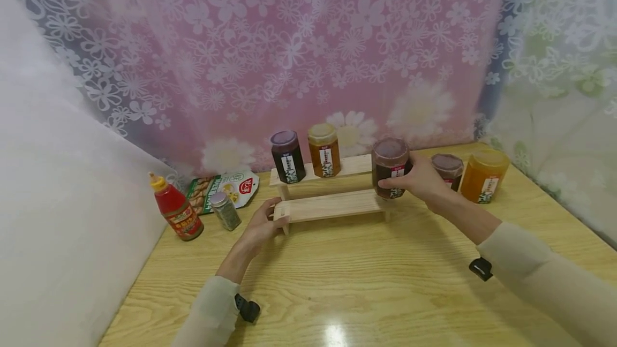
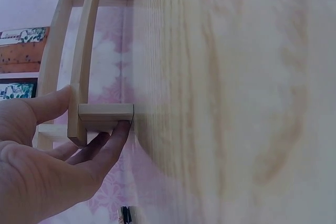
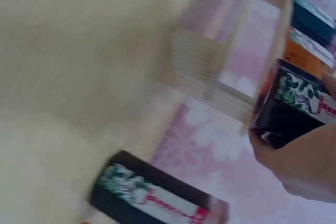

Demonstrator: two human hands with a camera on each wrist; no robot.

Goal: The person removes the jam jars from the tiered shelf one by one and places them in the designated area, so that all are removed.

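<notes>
A two-tier wooden rack (image 1: 332,206) stands on the table. My left hand (image 1: 260,225) grips the left end of its lower step; in the left wrist view the thumb lies on the board and fingers touch the leg (image 2: 107,113). My right hand (image 1: 420,182) holds a dark jar (image 1: 387,167) with a purplish lid at the rack's right end. The right wrist view shows this jar (image 3: 294,98) gripped in the fingers, apparently raised. On the upper step stand a dark jar (image 1: 289,164) and an amber jar (image 1: 324,155).
Right of the rack stand another dark jar (image 1: 448,167), partly behind my right wrist, and a yellow-orange jar (image 1: 483,175). At the left are a red sauce bottle (image 1: 178,208), a spice shaker (image 1: 225,211) and a green-white packet (image 1: 241,186). A floral curtain (image 1: 299,58) hangs behind.
</notes>
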